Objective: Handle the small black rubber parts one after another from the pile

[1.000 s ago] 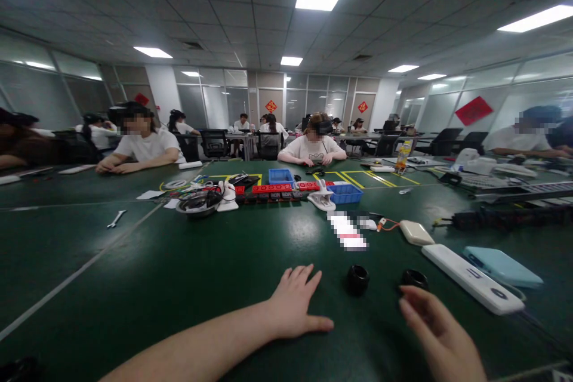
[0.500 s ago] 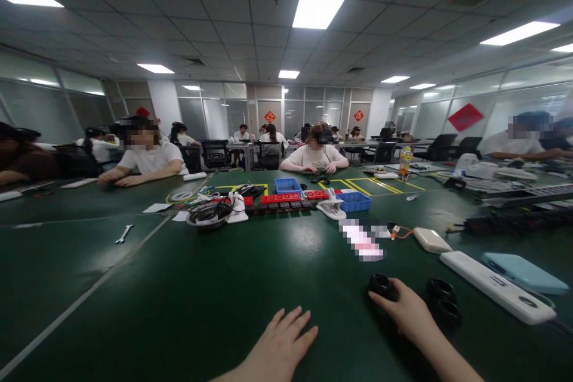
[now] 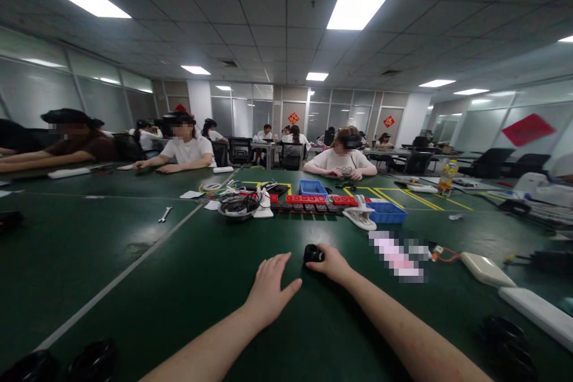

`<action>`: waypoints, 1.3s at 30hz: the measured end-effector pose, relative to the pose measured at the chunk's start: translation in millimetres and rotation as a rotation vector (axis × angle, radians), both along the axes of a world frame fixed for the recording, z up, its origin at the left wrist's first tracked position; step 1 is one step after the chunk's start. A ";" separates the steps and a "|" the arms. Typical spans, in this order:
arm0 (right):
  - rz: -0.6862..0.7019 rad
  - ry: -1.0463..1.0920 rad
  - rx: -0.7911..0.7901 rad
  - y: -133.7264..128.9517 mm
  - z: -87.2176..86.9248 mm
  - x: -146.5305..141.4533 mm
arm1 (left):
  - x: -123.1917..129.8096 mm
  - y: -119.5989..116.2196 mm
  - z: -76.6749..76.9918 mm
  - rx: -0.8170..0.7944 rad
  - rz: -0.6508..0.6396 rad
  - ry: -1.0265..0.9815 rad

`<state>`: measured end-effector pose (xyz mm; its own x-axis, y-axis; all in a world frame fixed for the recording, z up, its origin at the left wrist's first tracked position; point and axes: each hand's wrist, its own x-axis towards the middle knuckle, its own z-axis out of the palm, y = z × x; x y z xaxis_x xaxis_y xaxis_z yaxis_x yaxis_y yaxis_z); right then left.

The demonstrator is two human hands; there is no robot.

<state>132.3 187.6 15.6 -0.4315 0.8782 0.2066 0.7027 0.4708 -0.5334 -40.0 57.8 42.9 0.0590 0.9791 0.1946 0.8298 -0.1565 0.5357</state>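
My right hand (image 3: 330,262) grips a small black ring-shaped object (image 3: 313,254) near the middle of the green table (image 3: 188,286). To its left, my left hand (image 3: 271,287) has its fingers spread and holds nothing; a gap separates it from the black object. More black ring-shaped objects lie at the lower right (image 3: 505,340) and at the lower left (image 3: 92,359), partly blurred or cut off by the frame edge.
Beyond my hands are a cable-filled bowl (image 3: 237,208), a red and black strip (image 3: 307,205), a blue bin (image 3: 387,213) and a white clamp (image 3: 360,215). A wrench (image 3: 165,215) lies left. White power strip (image 3: 539,316) at right. People sit across the table.
The view has turned right to left. My right hand has carried the black object leftward and forward to the table's middle. My left hand has reached farther forward, still empty.
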 end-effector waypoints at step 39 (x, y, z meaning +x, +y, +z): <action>0.197 0.307 -0.076 -16.0 2.3 -25.3 | -2.0 69.1 -24.8 -0.021 0.076 0.150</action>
